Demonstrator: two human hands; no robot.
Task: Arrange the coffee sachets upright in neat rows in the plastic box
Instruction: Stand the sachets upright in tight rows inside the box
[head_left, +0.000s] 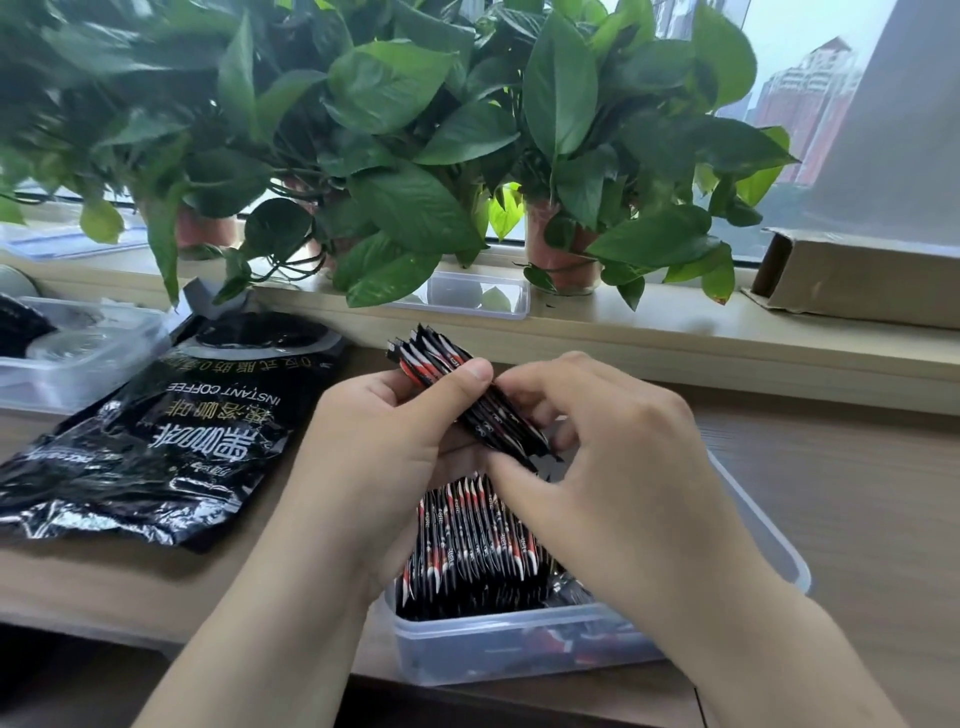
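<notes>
- Head view: our left hand (384, 447) grips a bundle of sachets (452, 374), thumb pressed across it; the bundle is tilted and held just above the plastic box (519, 644).
- Our right hand (613, 457) curls its fingers round the same bundle, thumb at its lower end.
- We see a row of sachets (467, 535) standing upright inside the box, which sits on the worktop (857, 493).
- We see a black coffee bag (171, 441) lying flat to the left, with a clear container (78, 364) beyond it.
- Potted plants (389, 130) line the windowsill (649, 322).
</notes>
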